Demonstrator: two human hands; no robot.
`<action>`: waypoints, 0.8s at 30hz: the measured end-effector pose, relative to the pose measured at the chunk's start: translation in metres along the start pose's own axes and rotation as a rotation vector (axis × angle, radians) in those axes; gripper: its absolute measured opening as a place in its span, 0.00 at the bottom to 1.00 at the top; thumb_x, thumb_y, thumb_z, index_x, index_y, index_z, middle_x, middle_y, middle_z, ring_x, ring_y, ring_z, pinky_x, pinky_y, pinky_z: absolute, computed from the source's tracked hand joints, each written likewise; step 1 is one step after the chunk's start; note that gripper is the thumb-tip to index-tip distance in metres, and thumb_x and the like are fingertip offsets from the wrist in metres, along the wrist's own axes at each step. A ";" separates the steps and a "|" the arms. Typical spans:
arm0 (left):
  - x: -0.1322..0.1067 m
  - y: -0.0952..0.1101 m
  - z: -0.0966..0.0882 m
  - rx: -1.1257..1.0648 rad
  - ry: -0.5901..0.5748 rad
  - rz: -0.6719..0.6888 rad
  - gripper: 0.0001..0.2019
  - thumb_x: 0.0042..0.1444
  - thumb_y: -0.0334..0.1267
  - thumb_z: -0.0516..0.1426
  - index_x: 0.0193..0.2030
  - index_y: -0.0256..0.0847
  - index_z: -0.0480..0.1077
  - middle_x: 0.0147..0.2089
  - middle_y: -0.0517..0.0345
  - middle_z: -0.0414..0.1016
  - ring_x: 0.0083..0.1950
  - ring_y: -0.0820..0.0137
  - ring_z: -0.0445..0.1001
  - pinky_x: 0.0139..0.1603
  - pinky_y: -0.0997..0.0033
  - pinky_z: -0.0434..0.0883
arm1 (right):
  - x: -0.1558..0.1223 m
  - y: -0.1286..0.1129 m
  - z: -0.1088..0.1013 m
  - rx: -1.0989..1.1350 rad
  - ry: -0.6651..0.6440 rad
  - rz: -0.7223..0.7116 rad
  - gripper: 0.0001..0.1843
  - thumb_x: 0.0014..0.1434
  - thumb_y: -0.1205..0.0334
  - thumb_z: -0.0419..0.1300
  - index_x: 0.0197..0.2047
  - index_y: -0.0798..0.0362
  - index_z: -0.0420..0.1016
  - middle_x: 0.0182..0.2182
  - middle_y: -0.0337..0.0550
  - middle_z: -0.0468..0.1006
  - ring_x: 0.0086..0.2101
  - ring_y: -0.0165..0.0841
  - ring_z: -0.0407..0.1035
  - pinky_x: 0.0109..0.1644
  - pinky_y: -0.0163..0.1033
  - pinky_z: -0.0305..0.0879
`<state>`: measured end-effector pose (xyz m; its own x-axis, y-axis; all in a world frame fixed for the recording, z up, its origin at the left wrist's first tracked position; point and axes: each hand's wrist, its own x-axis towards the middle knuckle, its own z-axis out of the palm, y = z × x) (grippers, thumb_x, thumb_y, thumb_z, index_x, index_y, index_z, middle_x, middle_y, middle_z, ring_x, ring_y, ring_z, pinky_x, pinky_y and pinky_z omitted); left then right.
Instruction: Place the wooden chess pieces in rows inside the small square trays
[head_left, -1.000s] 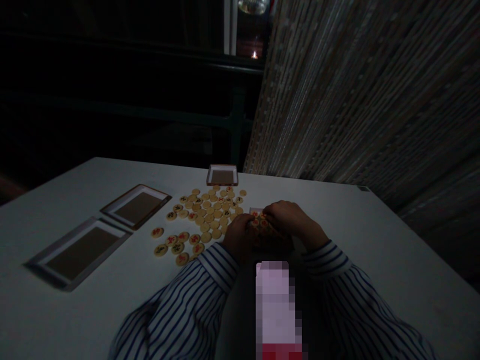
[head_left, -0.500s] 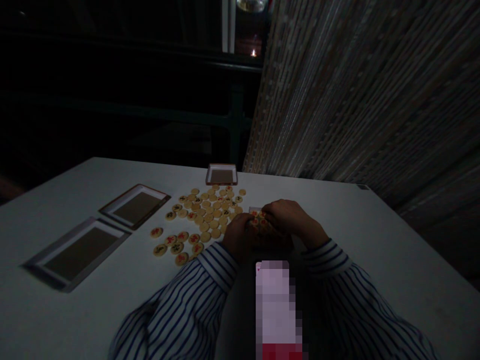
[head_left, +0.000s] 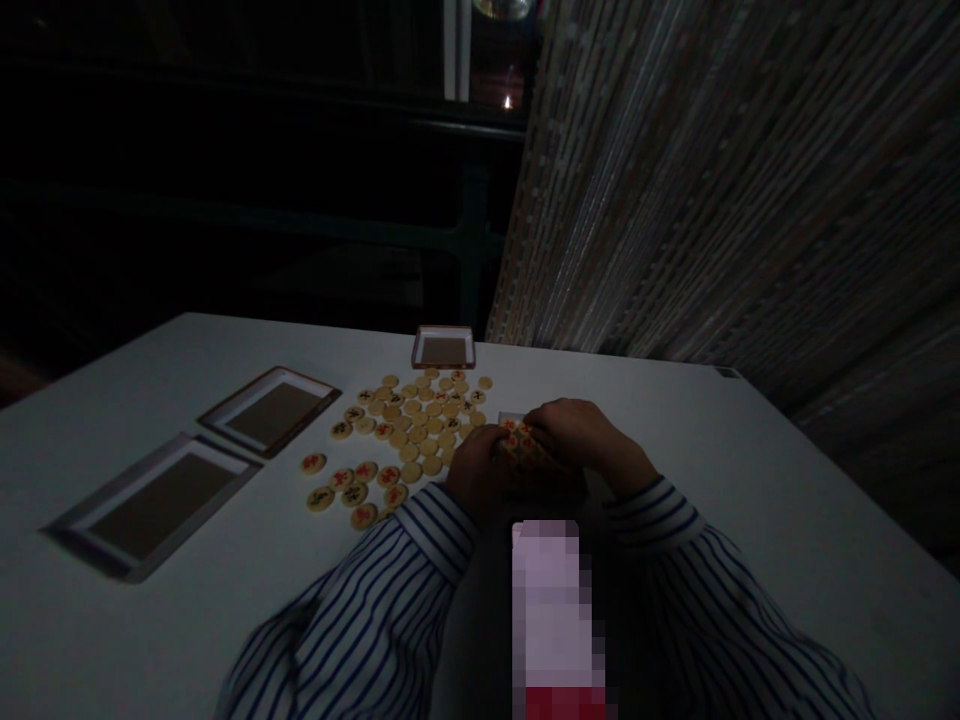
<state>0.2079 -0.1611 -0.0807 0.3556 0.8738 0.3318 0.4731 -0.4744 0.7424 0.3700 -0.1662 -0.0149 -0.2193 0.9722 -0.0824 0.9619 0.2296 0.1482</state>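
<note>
Several round pale game discs (head_left: 409, 425) with red or black characters lie scattered on the white table (head_left: 750, 500). My left hand (head_left: 480, 478) and my right hand (head_left: 574, 435) meet over a small open box (head_left: 517, 440) that holds discs with red marks. Both hands have curled fingers resting on the discs in that box. Which disc each hand grips is hidden in the dim light. Both arms wear striped sleeves.
Two flat open box halves (head_left: 157, 505) (head_left: 271, 410) lie at the left of the table. A smaller square box (head_left: 443, 348) stands at the far edge. A woven wall (head_left: 712, 200) rises on the right. The room behind is dark.
Almost nothing has changed; my hands stay over the small box, with only slight shifts of the fingers and the camera.
</note>
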 end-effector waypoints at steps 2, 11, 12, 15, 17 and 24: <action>0.000 -0.002 0.000 -0.006 0.003 0.021 0.12 0.48 0.26 0.51 0.40 0.35 0.69 0.42 0.50 0.74 0.43 0.66 0.72 0.45 0.63 0.71 | 0.001 0.000 0.000 0.005 -0.011 0.001 0.15 0.57 0.60 0.50 0.43 0.47 0.75 0.37 0.47 0.78 0.37 0.40 0.71 0.33 0.38 0.59; 0.000 -0.002 0.001 -0.002 0.014 0.025 0.12 0.48 0.26 0.51 0.39 0.37 0.69 0.40 0.52 0.75 0.42 0.66 0.72 0.44 0.64 0.71 | 0.000 -0.001 -0.003 -0.007 -0.016 -0.009 0.13 0.57 0.61 0.50 0.40 0.49 0.75 0.35 0.48 0.78 0.36 0.39 0.72 0.32 0.37 0.59; 0.000 -0.001 0.001 -0.001 0.014 0.024 0.12 0.48 0.26 0.51 0.39 0.37 0.69 0.40 0.52 0.75 0.42 0.66 0.72 0.44 0.64 0.71 | 0.000 -0.001 -0.003 -0.008 -0.020 -0.008 0.14 0.57 0.61 0.50 0.40 0.50 0.75 0.35 0.48 0.78 0.36 0.39 0.72 0.32 0.37 0.59; 0.000 -0.002 0.001 0.000 0.021 0.025 0.12 0.49 0.27 0.51 0.39 0.37 0.69 0.40 0.52 0.75 0.42 0.67 0.72 0.43 0.65 0.71 | -0.001 -0.003 -0.004 -0.011 -0.030 -0.001 0.14 0.58 0.60 0.49 0.42 0.50 0.74 0.36 0.49 0.78 0.37 0.40 0.71 0.34 0.38 0.59; 0.000 -0.002 0.001 -0.001 0.020 0.032 0.12 0.49 0.27 0.51 0.39 0.37 0.69 0.40 0.53 0.75 0.42 0.67 0.72 0.44 0.64 0.71 | -0.001 -0.003 -0.004 -0.015 -0.039 0.003 0.15 0.58 0.60 0.49 0.43 0.50 0.74 0.37 0.49 0.78 0.38 0.39 0.71 0.35 0.39 0.60; -0.001 0.003 -0.002 -0.023 0.008 -0.016 0.12 0.49 0.27 0.51 0.41 0.36 0.69 0.41 0.50 0.74 0.43 0.65 0.72 0.45 0.63 0.71 | -0.005 0.002 -0.013 -0.015 -0.013 0.023 0.14 0.59 0.62 0.49 0.44 0.51 0.72 0.39 0.49 0.77 0.39 0.37 0.70 0.36 0.37 0.59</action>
<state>0.2075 -0.1630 -0.0776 0.3420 0.8819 0.3246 0.4594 -0.4582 0.7609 0.3714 -0.1700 -0.0018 -0.1948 0.9766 -0.0911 0.9642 0.2077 0.1651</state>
